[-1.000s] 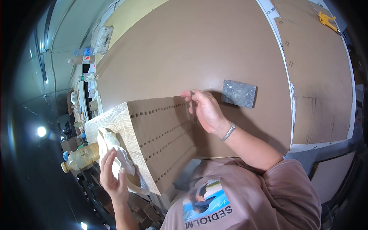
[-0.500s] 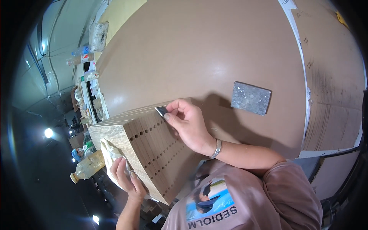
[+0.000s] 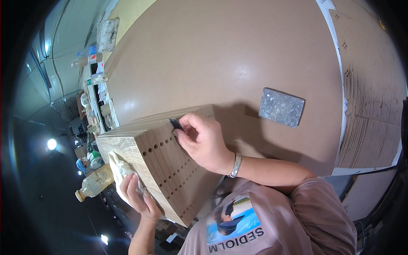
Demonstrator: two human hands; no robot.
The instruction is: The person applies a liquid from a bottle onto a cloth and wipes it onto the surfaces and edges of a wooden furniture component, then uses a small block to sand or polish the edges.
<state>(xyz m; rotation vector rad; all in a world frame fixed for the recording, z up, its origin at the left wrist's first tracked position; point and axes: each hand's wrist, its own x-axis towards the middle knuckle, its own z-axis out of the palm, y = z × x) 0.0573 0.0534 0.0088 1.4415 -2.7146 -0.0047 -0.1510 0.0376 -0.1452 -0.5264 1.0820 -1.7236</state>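
Note:
A stack of wood-grain panels [image 3: 117, 148] stands before me, with rows of small drilled holes along the face turned to the right. My right hand [image 3: 207, 143] pinches a small dark flat blade-like piece [image 3: 175, 124] against the upper edge of that drilled face. Its exact kind I cannot make out. My left hand [image 3: 138, 197] is closed on a crumpled off-white cloth [image 3: 120, 172], pressed to the stack's left side. Just left of the cloth lies a clear bottle [image 3: 95, 183] holding yellowish liquid.
A grey speckled rectangular block [image 3: 281, 107] lies on the brown tabletop [image 3: 191, 51] right of the stack. Cardboard [image 3: 372, 93] covers the surface at far right. Several plastic bottles and a whitish wrapped block [image 3: 109, 35] line the far left edge.
My right hand has shifted slightly left, and the dark piece has turned at the panel edge. My left hand keeps its hold on the cloth. The whole view has shifted a little.

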